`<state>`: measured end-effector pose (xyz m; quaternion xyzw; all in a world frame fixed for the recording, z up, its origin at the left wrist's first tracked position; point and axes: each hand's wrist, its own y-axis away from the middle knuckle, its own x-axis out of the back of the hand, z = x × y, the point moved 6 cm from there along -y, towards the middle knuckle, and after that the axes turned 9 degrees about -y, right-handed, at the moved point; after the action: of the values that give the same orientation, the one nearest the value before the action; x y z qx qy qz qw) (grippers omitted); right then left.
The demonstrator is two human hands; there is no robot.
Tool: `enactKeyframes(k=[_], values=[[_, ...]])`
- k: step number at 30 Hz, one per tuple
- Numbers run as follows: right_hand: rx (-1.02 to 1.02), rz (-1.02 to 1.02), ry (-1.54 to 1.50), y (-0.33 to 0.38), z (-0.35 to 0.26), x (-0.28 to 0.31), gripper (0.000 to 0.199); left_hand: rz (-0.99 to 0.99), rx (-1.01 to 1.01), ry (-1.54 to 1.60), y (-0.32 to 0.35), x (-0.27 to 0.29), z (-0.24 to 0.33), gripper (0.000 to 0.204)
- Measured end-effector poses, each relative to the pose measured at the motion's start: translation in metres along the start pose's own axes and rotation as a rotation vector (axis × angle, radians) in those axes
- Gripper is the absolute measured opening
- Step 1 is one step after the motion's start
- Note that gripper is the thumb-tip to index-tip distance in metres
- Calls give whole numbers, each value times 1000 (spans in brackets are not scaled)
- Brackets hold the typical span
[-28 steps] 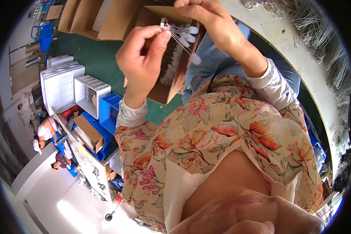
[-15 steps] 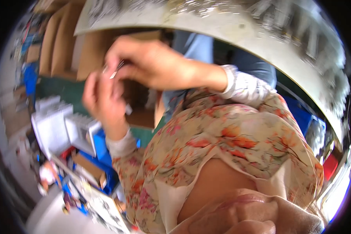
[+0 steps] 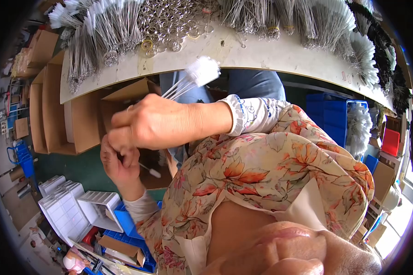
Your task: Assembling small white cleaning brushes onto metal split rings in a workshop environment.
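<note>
My right hand is closed, its back toward me. A small bundle of straw brushes with white bristles and thin wire stems sticks up behind it, apparently gripped in the fingers. Below it, my left hand is closed, its fingertips meeting those of the right. Beside the left thumb a single straw brush pokes out on a thin wire, white tip down. The meeting point of the fingers is hidden by my right hand. Both hands are in the air, short of the workbench.
Across the bench lie a pile of metal rings, bundles of white brushes and black brushes. Open cardboard boxes stand at left, white plastic crates below them. A blue bin is under the bench at right.
My view has turned, bringing more of the bench into sight. My hands have come together, and the shiny metal bit between them is hidden. The brush bundle now shows behind my right hand.
</note>
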<state>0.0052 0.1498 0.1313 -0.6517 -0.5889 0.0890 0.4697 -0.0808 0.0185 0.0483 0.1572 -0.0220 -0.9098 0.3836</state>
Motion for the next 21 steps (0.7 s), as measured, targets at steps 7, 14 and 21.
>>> enactKeyframes(k=[7,14,21], values=[[-175,-67,-26,-4,5,6,23,593,-491,-540,21,-16,26,25],[-173,55,216,5,6,25,12,128,-218,-97,-6,-51,14,29],[-410,481,302,50,-35,174,20,-783,-1175,-1138,-37,-236,15,17]])
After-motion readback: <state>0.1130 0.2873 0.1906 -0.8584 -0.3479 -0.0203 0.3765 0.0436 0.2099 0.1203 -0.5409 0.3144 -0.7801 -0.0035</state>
